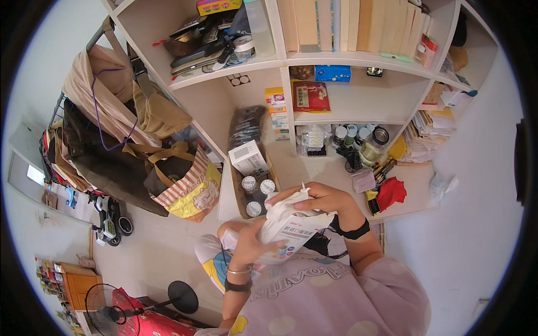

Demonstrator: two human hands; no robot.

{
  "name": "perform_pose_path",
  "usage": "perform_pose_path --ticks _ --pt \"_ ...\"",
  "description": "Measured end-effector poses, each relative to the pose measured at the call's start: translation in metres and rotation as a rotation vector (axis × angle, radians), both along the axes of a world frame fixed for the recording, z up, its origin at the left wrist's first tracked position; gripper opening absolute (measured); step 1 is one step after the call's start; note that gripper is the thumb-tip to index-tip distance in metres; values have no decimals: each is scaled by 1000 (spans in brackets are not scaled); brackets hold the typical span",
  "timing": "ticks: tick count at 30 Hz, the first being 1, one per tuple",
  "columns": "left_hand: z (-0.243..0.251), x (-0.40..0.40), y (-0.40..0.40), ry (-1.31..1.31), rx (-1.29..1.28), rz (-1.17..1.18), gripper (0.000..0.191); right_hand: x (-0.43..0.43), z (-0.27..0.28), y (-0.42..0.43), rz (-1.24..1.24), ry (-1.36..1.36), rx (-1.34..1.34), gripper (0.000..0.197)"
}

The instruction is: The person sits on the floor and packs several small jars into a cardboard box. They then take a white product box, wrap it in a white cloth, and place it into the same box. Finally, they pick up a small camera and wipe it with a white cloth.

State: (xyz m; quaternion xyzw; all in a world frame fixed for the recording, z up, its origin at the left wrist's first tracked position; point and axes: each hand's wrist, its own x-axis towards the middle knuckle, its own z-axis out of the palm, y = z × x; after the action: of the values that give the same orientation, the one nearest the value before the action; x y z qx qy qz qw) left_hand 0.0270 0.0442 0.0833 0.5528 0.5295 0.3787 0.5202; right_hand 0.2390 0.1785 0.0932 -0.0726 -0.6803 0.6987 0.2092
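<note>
Above my lap, my left hand (249, 247) grips a white cardboard box (290, 233) printed with writing and small coloured pictures. The box is tilted. My right hand (325, 196) pinches crumpled white soft material (290, 206) at the upper end of the box. Whether this is thin plastic or cloth I cannot tell, nor how much of it is inside the box. Just beyond my hands stands an open cardboard tray (274, 164). It holds a smaller white box (248, 158) and several white-capped bottles (249, 184).
Ahead rises a white shelf unit (357, 61) with books (349, 25), jars (363, 140) and medicine boxes (277, 113). At right on the lower board lies a red cloth (391, 194). A striped bag (191, 185) hangs at left. A black fan (113, 311) stands behind left.
</note>
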Motion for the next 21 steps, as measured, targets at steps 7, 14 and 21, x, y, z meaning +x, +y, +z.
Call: perform_pose_path --ticks 7,14,21 --pt "-13 -27 -12 -346 17 192 49 59 -60 2 -292 -32 -327 48" --pt "-3 -3 -4 -303 32 274 57 -9 -18 -30 -389 451 -393 38" --pt "-6 0 -4 -721 54 796 58 -54 -17 -80 -569 258 165 53"
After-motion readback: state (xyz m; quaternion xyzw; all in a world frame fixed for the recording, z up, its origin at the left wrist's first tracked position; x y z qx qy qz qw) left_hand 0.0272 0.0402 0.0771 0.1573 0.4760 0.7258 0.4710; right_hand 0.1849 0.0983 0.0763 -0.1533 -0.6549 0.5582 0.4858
